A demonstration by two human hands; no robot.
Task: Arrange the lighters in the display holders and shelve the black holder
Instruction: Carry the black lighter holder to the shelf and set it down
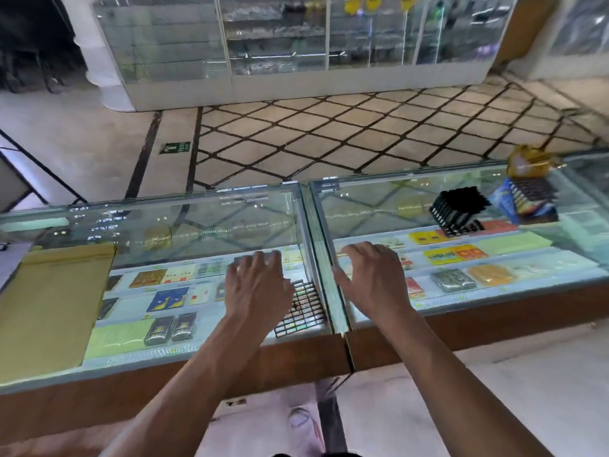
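Observation:
A black grid display holder (304, 308) lies flat on the glass counter (204, 222) near its front edge, partly hidden by my left hand (258, 285), which hovers over its left part with relaxed fingers. Just right of the holder, over the seam between the two cases, my right hand (372, 278) is spread and holds nothing. A second black holder (458, 209), filled with dark lighters, stands tilted at the back right. Right of it sits a blue box of lighters (530, 201).
A large brown envelope (49, 308) covers the counter's left end. A gold ornament (527, 161) stands at the far right. Packaged goods lie under the glass. Beyond the counter are a tiled floor and glass cabinets (280, 37).

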